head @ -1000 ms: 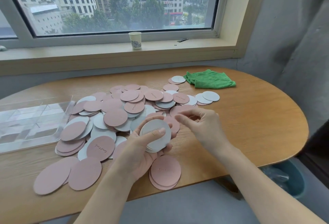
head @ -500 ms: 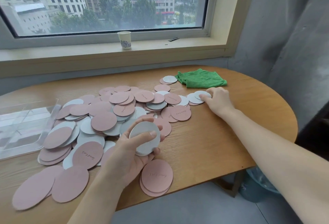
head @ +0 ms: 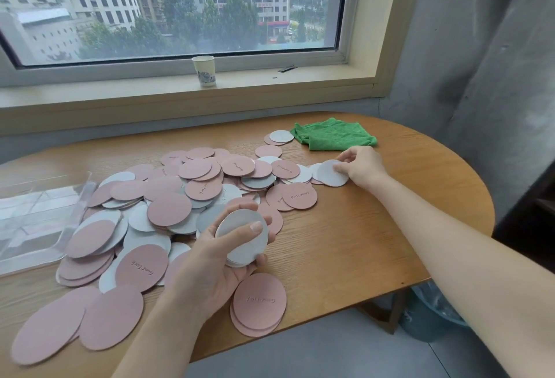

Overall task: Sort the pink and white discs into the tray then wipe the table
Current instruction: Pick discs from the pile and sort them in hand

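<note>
A heap of pink and white discs (head: 192,194) covers the middle and left of the wooden table (head: 354,242). My left hand (head: 216,266) grips a small stack of white discs (head: 244,239), thumb across the top. Far to the right, my right hand (head: 362,167) pinches the edge of a white disc (head: 330,173) at the heap's right end, lifting it slightly. A clear plastic tray (head: 33,215) lies at the left edge. A green cloth (head: 333,134) lies just behind my right hand.
Two pink discs (head: 259,302) are stacked near the table's front edge, and more pink discs (head: 78,320) lie at the front left. A paper cup (head: 204,71) stands on the windowsill. A blue bin (head: 432,314) sits on the floor under the table's right end.
My right hand left the stack in my left hand, reached out to the far right of the heap and took hold of a white disc there. The left hand stayed put.
</note>
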